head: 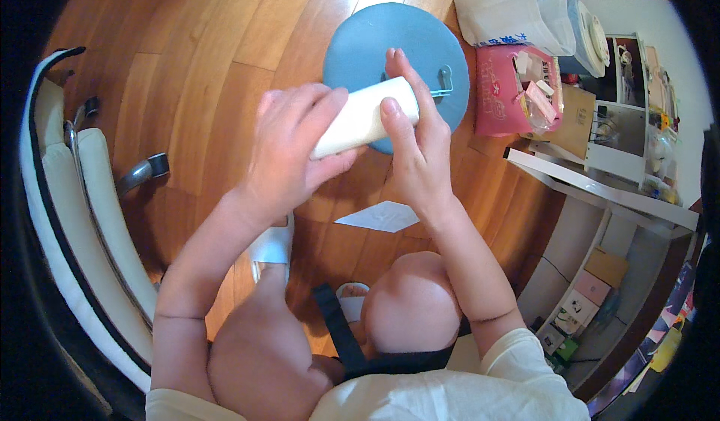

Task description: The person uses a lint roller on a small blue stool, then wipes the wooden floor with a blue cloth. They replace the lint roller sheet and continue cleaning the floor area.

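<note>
A white, rounded oblong object [363, 118], whose exact kind I cannot tell, is held between my two hands above a round blue stool top [360, 38]. My left hand [289, 140] wraps around its lower left end. At the other end, my right hand [419, 134] has its thumb on the near face and its fingers behind the far edge. A light teal clip-like item [444, 83] lies on the stool top, partly behind my right fingers. On the wooden floor nearer my knees is a creased white sheet [379, 217].
A pink bag [498, 95] with packages stands right of the stool, beside a white bag [512, 13]. Further right are a white shelf unit [619, 162] and several small boxes [590, 286]. A cream-coloured chair [101, 196] stands at the left.
</note>
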Motion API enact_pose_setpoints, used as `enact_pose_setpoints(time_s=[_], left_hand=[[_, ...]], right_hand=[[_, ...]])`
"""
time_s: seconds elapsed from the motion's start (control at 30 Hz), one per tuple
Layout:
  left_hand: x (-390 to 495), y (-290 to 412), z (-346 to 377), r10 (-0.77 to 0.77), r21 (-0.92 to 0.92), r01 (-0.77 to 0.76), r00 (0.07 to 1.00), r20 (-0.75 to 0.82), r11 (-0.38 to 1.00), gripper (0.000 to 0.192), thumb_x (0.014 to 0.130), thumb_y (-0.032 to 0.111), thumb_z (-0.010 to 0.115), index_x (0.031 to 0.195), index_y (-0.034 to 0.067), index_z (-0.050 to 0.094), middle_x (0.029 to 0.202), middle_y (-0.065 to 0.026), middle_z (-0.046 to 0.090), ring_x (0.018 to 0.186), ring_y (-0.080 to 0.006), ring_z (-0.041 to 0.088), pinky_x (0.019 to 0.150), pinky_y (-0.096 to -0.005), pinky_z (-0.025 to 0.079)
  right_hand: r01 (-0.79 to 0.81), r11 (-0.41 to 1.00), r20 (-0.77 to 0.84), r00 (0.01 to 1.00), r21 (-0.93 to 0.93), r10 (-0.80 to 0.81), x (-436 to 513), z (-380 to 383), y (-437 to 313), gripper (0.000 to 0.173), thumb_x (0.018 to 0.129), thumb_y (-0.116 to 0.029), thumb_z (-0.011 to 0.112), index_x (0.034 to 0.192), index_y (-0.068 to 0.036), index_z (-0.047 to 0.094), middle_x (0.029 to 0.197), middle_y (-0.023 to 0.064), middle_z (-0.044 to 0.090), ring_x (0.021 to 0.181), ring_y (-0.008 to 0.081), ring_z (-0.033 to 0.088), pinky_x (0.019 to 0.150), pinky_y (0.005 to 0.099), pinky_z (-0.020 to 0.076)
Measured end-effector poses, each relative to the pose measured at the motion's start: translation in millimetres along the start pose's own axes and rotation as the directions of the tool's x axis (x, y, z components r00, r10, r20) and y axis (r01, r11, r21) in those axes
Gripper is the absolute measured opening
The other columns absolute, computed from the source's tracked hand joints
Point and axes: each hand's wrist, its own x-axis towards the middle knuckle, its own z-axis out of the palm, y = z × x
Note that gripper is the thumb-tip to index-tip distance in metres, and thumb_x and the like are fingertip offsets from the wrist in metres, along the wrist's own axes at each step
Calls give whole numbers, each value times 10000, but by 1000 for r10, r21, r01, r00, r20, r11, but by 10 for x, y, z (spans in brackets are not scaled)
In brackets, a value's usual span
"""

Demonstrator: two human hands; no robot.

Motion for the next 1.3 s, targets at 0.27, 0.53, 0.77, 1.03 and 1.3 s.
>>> enact_pose_setpoints(time_s=[0.27,0.53,0.77,1.03,1.3], left_hand=[[106,9,93,-132,-186,153,984,122,970,577,693,339,727,1167,70,539,1133,-109,562,1048,-275,511,888,-376,367],[-30,-783,50,-567,-450,508,824,3,735,399,944,344,436,1168,28,530,1041,-103,591,954,-243,557,846,-376,418],[-1185,-990,596,-494,454,290,752,437,843,449,751,213,674,1131,46,501,1059,-141,516,926,-318,528,799,-400,460],[-1635,-1233,936,-420,408,241,797,435,881,501,736,115,675,1180,35,457,1062,-152,467,980,-326,490,829,-399,437],[-592,-507,584,-485,-509,369,867,-112,778,402,833,65,613,1202,22,459,1085,-89,502,973,-173,513,848,-301,419]], right_hand=[[-244,898,89,970,366,227,43,-185,55,515,941,-336,385,1382,-77,335,1264,92,434,1130,192,445,991,351,331],[-101,791,-336,867,603,367,83,-408,126,436,930,-385,425,1211,-53,429,1113,112,476,1004,218,502,778,338,441],[-185,567,-162,847,802,506,25,-518,255,501,952,-450,361,1191,-17,439,1074,131,526,889,218,520,762,315,440],[-13,315,-147,867,949,476,14,-712,319,491,965,-443,309,1162,-9,430,965,125,501,811,201,496,665,307,417],[-40,330,-119,886,943,448,-19,-703,320,422,958,-395,334,1143,-37,457,957,111,515,782,193,478,677,312,397]])
